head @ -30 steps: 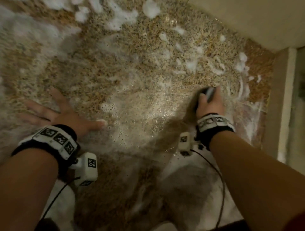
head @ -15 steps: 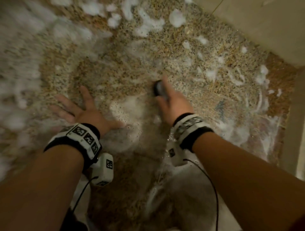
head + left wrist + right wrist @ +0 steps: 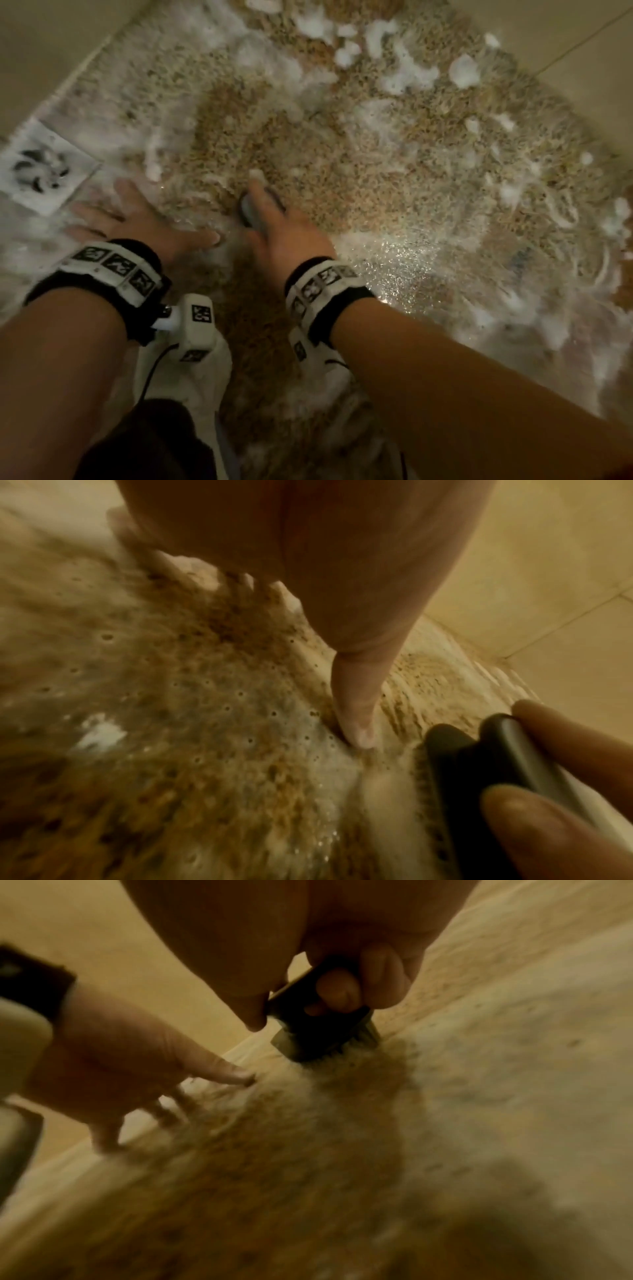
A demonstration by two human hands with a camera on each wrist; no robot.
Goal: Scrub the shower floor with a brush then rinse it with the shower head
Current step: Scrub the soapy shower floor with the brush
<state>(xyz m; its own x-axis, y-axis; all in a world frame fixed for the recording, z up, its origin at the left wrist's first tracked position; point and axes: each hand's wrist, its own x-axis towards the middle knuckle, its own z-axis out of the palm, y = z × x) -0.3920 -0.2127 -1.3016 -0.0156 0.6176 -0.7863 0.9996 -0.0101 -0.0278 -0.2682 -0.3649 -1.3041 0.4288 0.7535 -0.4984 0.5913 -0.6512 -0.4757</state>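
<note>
Dark plastic, the brush sits bristles-down on the pebbled floor, near the middle of the head view and just ahead of the person's wrists. Its long axis runs away from the body, tilted a little to the left, in line with the right forearm. The right hand is closed over its back; the right wrist view shows fingers curled round the handle and the thumb down its near side, with the bristles pressed into wet foam. The left hand lies flat and spread on the floor just beside the brush, on its left; its thumb tip is very near the brush's edge in the left wrist view, though contact cannot be told. It looks to be bracing the body, holding nothing. Further left, well apart from the brush, a square drain lies under suds. Thick foam remains ahead and to the right, and a glistening wet patch lies right of the right wrist. Scrubbing seems well along but unfinished. Since the left hand blocks the left side, the next stroke likely has to go forward or rightward, along the brush's own axis, towards the lumpy foam. No shower head is in view.
</note>
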